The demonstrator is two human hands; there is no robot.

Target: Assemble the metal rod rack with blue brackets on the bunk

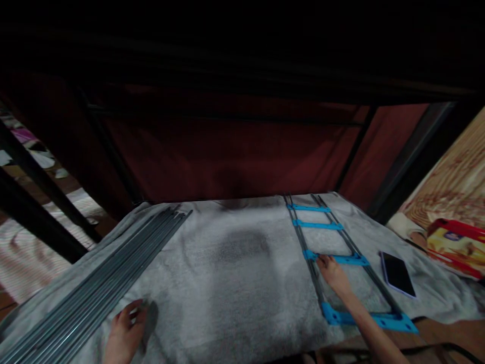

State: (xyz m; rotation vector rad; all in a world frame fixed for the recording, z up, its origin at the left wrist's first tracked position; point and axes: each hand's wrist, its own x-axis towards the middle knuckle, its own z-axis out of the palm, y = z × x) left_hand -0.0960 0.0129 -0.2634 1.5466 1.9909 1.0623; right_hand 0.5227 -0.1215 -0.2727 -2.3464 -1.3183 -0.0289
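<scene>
My right hand (333,273) reaches forward onto a ladder-like frame (329,237) of dark metal rods joined by several blue plastic connectors. Its fingertips rest on the third blue connector (352,260), fingers stretched out. My left hand (127,328) lies low at the near left on the grey cloth (235,283), right beside a bundle of long grey metal rods (98,288). Its fingers are curled toward the nearest rods; whether it grips one is unclear in the dim light.
A black phone (397,274) lies on the cloth right of the frame. A red and yellow box (456,246) sits at the far right. A dark metal rack with maroon fabric (235,151) rises behind.
</scene>
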